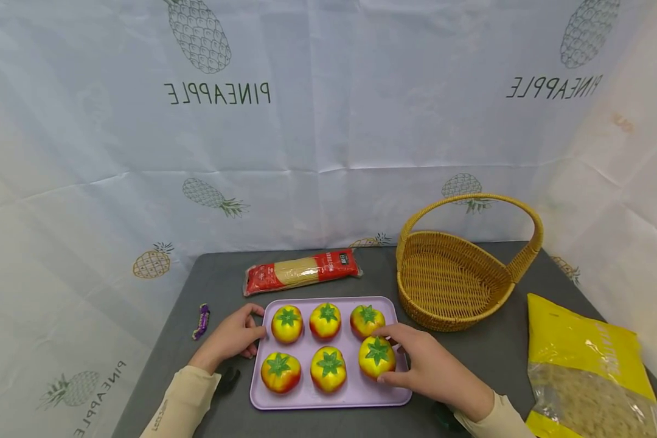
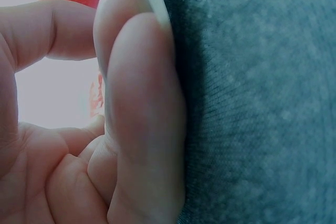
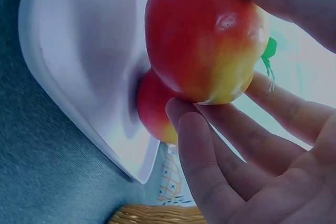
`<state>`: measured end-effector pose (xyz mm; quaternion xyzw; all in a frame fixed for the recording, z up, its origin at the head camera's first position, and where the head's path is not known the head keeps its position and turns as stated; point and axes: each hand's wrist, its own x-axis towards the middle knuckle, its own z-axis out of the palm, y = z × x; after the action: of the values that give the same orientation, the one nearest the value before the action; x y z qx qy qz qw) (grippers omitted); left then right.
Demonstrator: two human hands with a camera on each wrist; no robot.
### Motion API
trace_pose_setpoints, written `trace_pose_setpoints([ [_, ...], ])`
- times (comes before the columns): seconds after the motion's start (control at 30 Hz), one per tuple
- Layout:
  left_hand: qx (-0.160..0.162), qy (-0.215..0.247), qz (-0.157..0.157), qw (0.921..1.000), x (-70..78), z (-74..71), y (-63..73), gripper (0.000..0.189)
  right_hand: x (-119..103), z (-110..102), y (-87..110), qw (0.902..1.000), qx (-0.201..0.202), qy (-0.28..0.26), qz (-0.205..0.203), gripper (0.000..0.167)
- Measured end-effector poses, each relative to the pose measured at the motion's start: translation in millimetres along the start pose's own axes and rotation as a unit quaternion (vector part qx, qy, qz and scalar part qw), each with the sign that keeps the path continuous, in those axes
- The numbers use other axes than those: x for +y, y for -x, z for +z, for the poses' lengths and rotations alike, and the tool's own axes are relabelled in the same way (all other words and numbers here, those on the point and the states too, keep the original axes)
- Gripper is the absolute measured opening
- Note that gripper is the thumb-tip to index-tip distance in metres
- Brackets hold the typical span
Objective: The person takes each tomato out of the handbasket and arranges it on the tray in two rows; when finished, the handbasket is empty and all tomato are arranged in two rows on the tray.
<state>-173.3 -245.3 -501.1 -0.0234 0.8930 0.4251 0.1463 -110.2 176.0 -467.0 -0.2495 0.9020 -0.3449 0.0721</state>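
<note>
A lilac tray carries several red-and-yellow persimmon-like fruits, such as the near-left one, each topped with a green star-shaped leaf. At the tray's left edge, my left hand grips the rim between thumb and curled fingers; its fingertips meet the rim in the left wrist view. My right hand holds the near-right fruit, thumb on the near side and fingers round the far side. Close behind it sits the far-right fruit, partly overlapped by the right fingers.
Behind the tray lies a red-and-clear packet of noodles. A wicker basket with a tall handle stands at the back right. At the right is a yellow bag of pasta; a purple-wrapped candy lies at the left.
</note>
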Motion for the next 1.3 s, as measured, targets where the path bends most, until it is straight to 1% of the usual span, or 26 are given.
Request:
trace_pose_setpoints([
  [0.03, 0.000, -0.001, 0.001, 1.0000, 0.5, 0.2, -0.2, 0.046, 0.9, 1.0, 0.1, 1.0000, 0.000, 0.000, -0.003, 0.065],
  [0.07, 0.001, -0.001, 0.001, 1.0000, 0.8, 0.4, -0.4, 0.046, 7.8, 4.4, -0.5, 0.9997, 0.004, -0.001, -0.026, 0.064],
  [0.17, 0.002, -0.003, 0.002, 1.0000, 1.6, 1.3, -0.8, 0.046, 9.2, 6.7, -0.1, 0.9996, 0.002, -0.004, -0.028, 0.064],
  [0.27, 0.003, -0.002, 0.000, 1.0000, 1.2, 2.1, -1.7, 0.046, 7.3, 7.8, -0.5, 0.9999, -0.010, -0.002, -0.013, 0.066],
  [0.3, 0.003, -0.001, 0.001, 1.0000, 1.0, 2.3, -2.1, 0.046, 0.4, 5.6, 0.1, 0.9998, -0.017, 0.000, 0.010, 0.067],
  [0.4, 0.001, 0.004, 0.002, 1.0000, 0.0, 2.8, -3.4, 0.045, -3.4, 5.5, -0.3, 0.9993, -0.029, 0.001, 0.025, 0.068],
  [0.53, -0.002, 0.006, 0.005, 1.0000, -0.1, 3.1, -3.8, 0.046, -5.4, 6.2, -0.1, 0.9988, -0.036, -0.003, 0.034, 0.066],
  [0.8, -0.002, 0.007, 0.005, 1.0000, 0.1, 3.3, -4.2, 0.045, -1.7, 10.7, -0.3, 0.9984, -0.041, 0.003, 0.040, 0.067],
  [1.0, 0.002, 0.005, 0.002, 1.0000, -0.1, 3.8, -4.0, 0.045, -0.5, 10.4, 0.6, 0.9988, -0.037, -0.003, 0.032, 0.067],
  [1.3, 0.009, 0.007, -0.003, 0.9999, -1.4, 2.5, -0.6, 0.045, 0.3, 10.9, -0.9, 0.9988, -0.044, -0.003, 0.022, 0.072],
])
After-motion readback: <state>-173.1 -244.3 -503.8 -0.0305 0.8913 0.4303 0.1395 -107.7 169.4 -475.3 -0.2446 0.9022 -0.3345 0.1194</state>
